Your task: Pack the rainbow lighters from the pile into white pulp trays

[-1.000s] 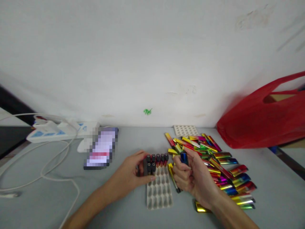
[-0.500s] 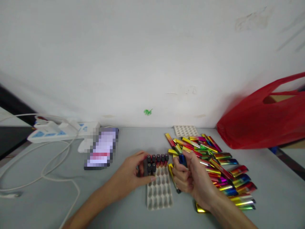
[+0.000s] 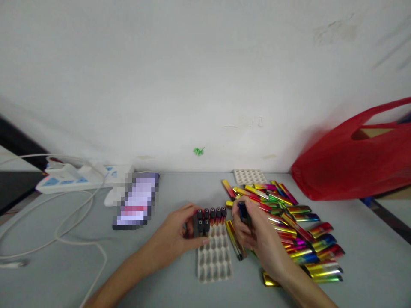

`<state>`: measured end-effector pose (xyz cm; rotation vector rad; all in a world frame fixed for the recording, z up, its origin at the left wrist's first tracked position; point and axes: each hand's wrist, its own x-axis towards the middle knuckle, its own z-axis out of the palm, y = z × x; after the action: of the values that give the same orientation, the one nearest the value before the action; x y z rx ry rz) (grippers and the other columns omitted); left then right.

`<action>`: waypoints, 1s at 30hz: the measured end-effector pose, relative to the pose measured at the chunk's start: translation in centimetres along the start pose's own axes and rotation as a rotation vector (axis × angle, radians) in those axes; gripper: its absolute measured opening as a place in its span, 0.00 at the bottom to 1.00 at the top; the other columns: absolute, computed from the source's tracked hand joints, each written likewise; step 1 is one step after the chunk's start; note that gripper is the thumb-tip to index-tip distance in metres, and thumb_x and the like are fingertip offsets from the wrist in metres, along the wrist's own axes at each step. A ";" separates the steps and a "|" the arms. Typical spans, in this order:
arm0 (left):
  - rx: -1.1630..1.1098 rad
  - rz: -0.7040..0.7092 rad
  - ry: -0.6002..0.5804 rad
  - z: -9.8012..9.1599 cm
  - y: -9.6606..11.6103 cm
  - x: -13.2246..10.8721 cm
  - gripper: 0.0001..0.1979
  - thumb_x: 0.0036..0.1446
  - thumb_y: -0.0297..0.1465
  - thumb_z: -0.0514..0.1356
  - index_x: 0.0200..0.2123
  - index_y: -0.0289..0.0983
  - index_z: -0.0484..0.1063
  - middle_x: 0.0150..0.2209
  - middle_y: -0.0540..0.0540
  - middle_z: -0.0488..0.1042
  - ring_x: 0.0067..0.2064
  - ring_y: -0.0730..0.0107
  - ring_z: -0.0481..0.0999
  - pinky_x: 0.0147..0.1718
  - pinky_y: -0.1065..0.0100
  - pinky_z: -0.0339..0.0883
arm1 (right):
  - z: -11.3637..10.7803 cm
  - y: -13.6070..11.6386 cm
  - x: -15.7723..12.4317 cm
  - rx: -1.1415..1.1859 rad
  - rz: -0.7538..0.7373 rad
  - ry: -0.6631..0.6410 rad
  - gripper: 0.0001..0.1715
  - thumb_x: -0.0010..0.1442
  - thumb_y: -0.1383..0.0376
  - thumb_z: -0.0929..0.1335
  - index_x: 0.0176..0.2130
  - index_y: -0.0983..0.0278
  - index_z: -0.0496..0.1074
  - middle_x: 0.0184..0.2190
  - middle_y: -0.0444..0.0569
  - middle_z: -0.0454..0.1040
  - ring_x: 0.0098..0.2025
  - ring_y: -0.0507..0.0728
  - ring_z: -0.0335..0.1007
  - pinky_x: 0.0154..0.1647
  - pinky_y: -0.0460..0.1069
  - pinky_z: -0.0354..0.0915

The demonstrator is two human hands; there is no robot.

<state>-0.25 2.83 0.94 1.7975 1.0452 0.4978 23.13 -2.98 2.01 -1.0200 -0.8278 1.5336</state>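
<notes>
A pale moulded tray point(image 3: 214, 261) with rows of hollows lies on the table. Several shiny tubes with black ends point(image 3: 212, 213) stand upright in its far rows, the second row only partly filled. My left hand point(image 3: 180, 231) is curled around the tray's far left corner, thumb on the near side and fingers behind the standing tubes. Right of the tray, my right hand point(image 3: 255, 226) is closed around a dark, bluish shiny tube point(image 3: 243, 210), whose lower part the fingers hide. Beside that hand, a heap of metallic coloured tubes point(image 3: 298, 229) spreads to the right.
Another pale tray point(image 3: 249, 176) lies by the wall. A red bag point(image 3: 349, 158) leans at the far right. At the left are a phone point(image 3: 136, 201), a white power strip point(image 3: 64, 182) and a looping white cable point(image 3: 77, 241).
My right hand has turned and lifted slightly, tilting the tube so that its end faces more towards me. My left hand and the tray have stayed put.
</notes>
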 end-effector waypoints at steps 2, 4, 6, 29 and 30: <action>0.002 -0.001 0.004 0.0 0.0 0.0 0.18 0.55 0.38 0.75 0.45 0.36 0.79 0.38 0.51 0.69 0.32 0.70 0.70 0.28 0.72 0.64 | 0.1 -0.1 -0.4 -0.153 -0.151 0.023 0.24 0.75 0.42 0.66 0.43 0.59 0.73 0.27 0.39 0.64 0.24 0.51 0.55 0.26 0.46 0.58; -0.004 0.001 0.005 0.0 -0.1 0.0 0.17 0.56 0.38 0.75 0.44 0.36 0.78 0.37 0.51 0.69 0.32 0.70 0.70 0.28 0.72 0.64 | 0.2 -0.4 -0.8 -0.348 -0.295 0.031 0.19 0.77 0.47 0.67 0.45 0.58 0.76 0.35 0.44 0.71 0.35 0.54 0.67 0.40 0.50 0.66; -0.003 0.004 0.007 0.0 -0.2 0.0 0.17 0.56 0.38 0.75 0.42 0.36 0.78 0.36 0.52 0.69 0.32 0.70 0.70 0.27 0.72 0.63 | 0.1 -0.7 -1.1 -0.504 -0.422 0.017 0.14 0.77 0.51 0.68 0.47 0.56 0.79 0.43 0.47 0.73 0.48 0.58 0.70 0.52 0.53 0.65; -0.025 0.028 0.011 0.2 -0.7 0.1 0.18 0.56 0.40 0.76 0.43 0.37 0.78 0.39 0.50 0.71 0.35 0.68 0.72 0.31 0.71 0.65 | 0.1 -0.6 -1.3 -1.056 -0.834 -0.174 0.13 0.73 0.64 0.73 0.57 0.60 0.79 0.41 0.48 0.80 0.45 0.59 0.76 0.53 0.56 0.71; -0.029 0.030 0.010 0.2 -0.7 0.1 0.18 0.56 0.40 0.76 0.44 0.37 0.78 0.40 0.50 0.72 0.35 0.68 0.73 0.31 0.71 0.65 | 0.1 -0.6 -1.3 -1.050 -0.838 -0.177 0.13 0.73 0.64 0.74 0.57 0.60 0.79 0.41 0.48 0.80 0.45 0.59 0.76 0.53 0.56 0.72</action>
<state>-0.37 2.94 0.23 1.7888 1.0143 0.5382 23.37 -4.12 2.86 -1.0101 -1.9785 0.4023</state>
